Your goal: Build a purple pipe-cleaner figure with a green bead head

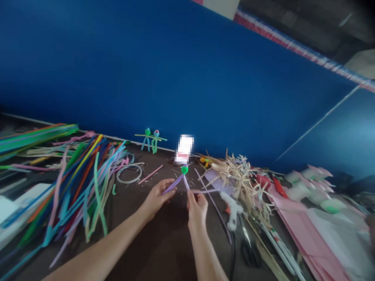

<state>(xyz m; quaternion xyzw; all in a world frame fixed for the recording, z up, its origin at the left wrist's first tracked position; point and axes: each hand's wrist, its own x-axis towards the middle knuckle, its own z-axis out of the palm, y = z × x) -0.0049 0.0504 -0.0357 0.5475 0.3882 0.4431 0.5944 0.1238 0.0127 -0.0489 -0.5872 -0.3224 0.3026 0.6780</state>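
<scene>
Between my hands is a small pipe cleaner figure (184,170) with a green, ball-like head and purple pipe cleaner strands running down from it. My left hand (160,197) is closed on the left purple strand, thumb and fingers pinching it. With thumb and fingertips, my right hand (197,205) pinches the right, paler purple strand below the head. A thin purple length sticks out to the right past my right hand. Just beyond the head stands a bright, blurred-out phone-like screen (185,148).
Two finished-looking pipe cleaner figures (151,139) lean by the blue wall. Many coloured pipe cleaners (79,187) pile up at left, near a clear ring (129,173). A glue gun (233,208), black-handled scissors (250,249), dried strips (240,175) and pink sheets (304,226) lie at right.
</scene>
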